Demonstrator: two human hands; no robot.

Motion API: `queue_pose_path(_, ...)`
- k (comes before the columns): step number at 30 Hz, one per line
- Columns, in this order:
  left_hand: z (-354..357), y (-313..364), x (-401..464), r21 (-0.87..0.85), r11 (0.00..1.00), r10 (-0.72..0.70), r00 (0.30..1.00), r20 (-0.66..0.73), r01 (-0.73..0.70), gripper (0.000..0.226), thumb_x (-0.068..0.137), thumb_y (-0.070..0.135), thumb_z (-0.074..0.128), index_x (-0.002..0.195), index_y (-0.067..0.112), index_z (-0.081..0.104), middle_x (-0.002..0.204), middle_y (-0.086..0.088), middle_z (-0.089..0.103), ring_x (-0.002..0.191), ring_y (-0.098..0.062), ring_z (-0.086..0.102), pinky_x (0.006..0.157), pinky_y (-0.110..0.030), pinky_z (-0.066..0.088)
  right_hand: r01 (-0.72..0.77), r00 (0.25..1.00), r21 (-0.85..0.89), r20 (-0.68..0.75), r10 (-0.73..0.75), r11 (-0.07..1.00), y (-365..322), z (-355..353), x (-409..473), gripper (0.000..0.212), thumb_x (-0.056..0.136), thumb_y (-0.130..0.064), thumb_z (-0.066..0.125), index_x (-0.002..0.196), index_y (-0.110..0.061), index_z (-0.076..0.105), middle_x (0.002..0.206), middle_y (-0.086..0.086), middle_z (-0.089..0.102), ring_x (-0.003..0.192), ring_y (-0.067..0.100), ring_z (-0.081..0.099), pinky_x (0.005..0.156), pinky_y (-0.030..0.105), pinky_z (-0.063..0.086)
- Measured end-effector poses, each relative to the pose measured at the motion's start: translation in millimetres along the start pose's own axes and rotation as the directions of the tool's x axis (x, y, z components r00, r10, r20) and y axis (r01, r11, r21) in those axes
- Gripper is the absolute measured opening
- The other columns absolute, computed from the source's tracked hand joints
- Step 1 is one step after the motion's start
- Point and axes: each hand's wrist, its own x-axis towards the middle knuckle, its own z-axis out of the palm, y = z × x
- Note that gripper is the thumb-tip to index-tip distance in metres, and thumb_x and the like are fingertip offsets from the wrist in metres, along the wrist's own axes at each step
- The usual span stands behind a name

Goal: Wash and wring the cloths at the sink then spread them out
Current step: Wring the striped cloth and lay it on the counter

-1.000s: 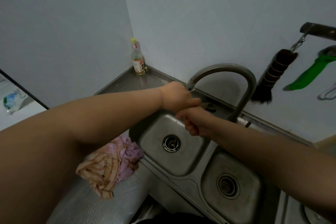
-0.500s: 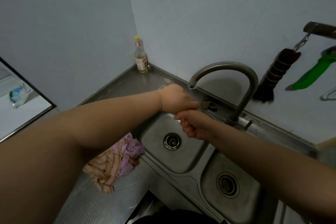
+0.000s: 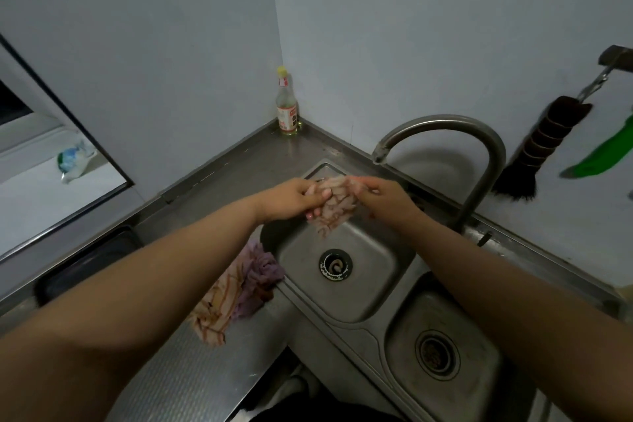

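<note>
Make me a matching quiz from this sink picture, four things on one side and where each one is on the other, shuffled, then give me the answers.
Things:
1. bottle
2. striped cloth
3. cloth pile
4. brush

Places:
A. hanging on the wall to the right of the faucet
B. held by the left hand and right hand above the left basin
C. standing in the back corner of the counter
D. lying on the counter beside the left basin

Pairs: 1-C, 2-B, 3-D, 4-A
</note>
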Motion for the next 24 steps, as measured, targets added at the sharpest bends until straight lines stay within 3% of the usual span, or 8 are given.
queue_pose_path(3, -6.5, -11.8, -14.8, 0.254, 0.967, -0.003, 0.993, -0.119, 0.033, 0.052, 0.101, 0.051, 0.031, 0.125, 0.012, 0.056, 0.118, -0.012, 0.062, 0.113, -0.027, 0.058, 0.102, -0.038, 0.042, 0.138, 0.99, -0.081, 0.023, -0.137, 0.987, -12.4, 14.3, 6.7, 0.026, 0.098, -0.018, 0.047, 0.112, -0.013, 0.068, 0.087, -0.01, 0.064, 0.084, 0.0, 0.061, 0.076, 0.023, 0.051)
queue_pose_path(6, -22.5, -24.2, -33.1, 0.392, 0.916, 0.022, 0.968, -0.252, 0.081, 0.051, 0.101, 0.049, 0.032, 0.15, 0.037, 0.027, 0.151, -0.009, 0.03, 0.139, -0.031, 0.026, 0.117, -0.048, 0.021, 0.179, 0.982, -0.075, 0.079, -0.173, 0.981, -33.6, 27.3, 10.6, 0.022, 0.098, -0.017, 0.047, 0.106, -0.01, 0.067, 0.084, -0.005, 0.056, 0.076, -0.002, 0.054, 0.071, 0.008, 0.047)
queue_pose_path(8, -34.4, -26.0, -51.1, 0.169, 0.986, 0.061, 0.949, -0.311, -0.008, 0.037, 0.103, 0.035, 0.041, 0.139, 0.03, 0.047, 0.14, -0.008, 0.044, 0.13, -0.025, 0.041, 0.113, -0.047, 0.032, 0.161, 0.976, -0.013, 0.148, -0.158, 0.987, -47.7, 35.5, 13.6, 0.019, 0.099, -0.022, 0.046, 0.1, -0.018, 0.065, 0.083, -0.01, 0.062, 0.075, -0.004, 0.06, 0.064, 0.008, 0.049)
queue_pose_path(10, -43.1, -25.2, -70.1, -0.132, 0.986, 0.053, 0.94, -0.336, -0.103, 0.02, 0.1, 0.016, 0.05, 0.114, 0.02, 0.063, 0.108, -0.002, 0.063, 0.098, -0.015, 0.06, 0.091, -0.035, 0.049, 0.146, 0.978, 0.032, 0.145, -0.149, 0.989, -57.9, 46.4, 21.8, 0.016, 0.099, -0.024, 0.046, 0.101, -0.021, 0.062, 0.088, -0.008, 0.066, 0.083, 0.002, 0.064, 0.071, 0.017, 0.052)
queue_pose_path(14, -67.2, -37.0, -103.4, -0.243, 0.967, -0.004, 0.954, -0.299, -0.072, 0.015, 0.084, 0.005, 0.061, 0.097, 0.01, 0.062, 0.083, -0.001, 0.06, 0.078, -0.012, 0.056, 0.068, -0.018, 0.047, 0.184, 0.977, 0.038, 0.101, -0.187, 0.982, -85.5, 73.7, 32.9, 0.016, 0.099, -0.022, 0.047, 0.101, -0.016, 0.062, 0.087, -0.005, 0.066, 0.081, 0.008, 0.064, 0.074, 0.022, 0.053)
queue_pose_path(18, -86.6, -52.9, -144.1, -0.178, 0.984, -0.026, 0.992, -0.127, 0.003, 0.005, 0.083, 0.024, 0.073, 0.085, 0.022, 0.069, 0.082, 0.005, 0.067, 0.079, -0.008, 0.063, 0.076, -0.022, 0.048, 0.181, 0.971, 0.095, 0.139, -0.193, 0.979, -115.6, 105.6, 35.8, 0.026, 0.1, -0.024, 0.046, 0.105, -0.005, 0.064, 0.09, 0.005, 0.064, 0.081, 0.014, 0.061, 0.076, 0.025, 0.048)
queue_pose_path(20, -91.6, -64.8, -162.7, -0.202, 0.979, -0.034, 0.978, -0.205, -0.009, 0.02, 0.091, 0.028, 0.064, 0.074, 0.024, 0.072, 0.077, 0.005, 0.066, 0.076, -0.006, 0.06, 0.079, -0.02, 0.046, 0.09, 0.975, 0.221, 0.179, -0.131, 0.971, -129.1, 125.0, 36.2, 0.028, 0.098, -0.024, 0.048, 0.097, -0.002, 0.066, 0.087, 0.011, 0.064, 0.082, 0.02, 0.06, 0.079, 0.033, 0.048)
queue_pose_path(24, -99.3, -98.3, -194.3, -0.408, 0.901, -0.01, 0.931, -0.366, -0.151, 0.025, 0.082, 0.025, 0.074, 0.093, 0.003, 0.07, 0.092, -0.006, 0.068, 0.09, -0.012, 0.063, 0.093, -0.025, 0.048, 0.023, 0.924, 0.354, 0.349, -0.155, 0.935, -153.8, 164.0, 33.1, 0.016, 0.094, -0.019, 0.057, 0.087, -0.008, 0.066, 0.081, 0.007, 0.067, 0.075, 0.014, 0.064, 0.071, 0.027, 0.052)
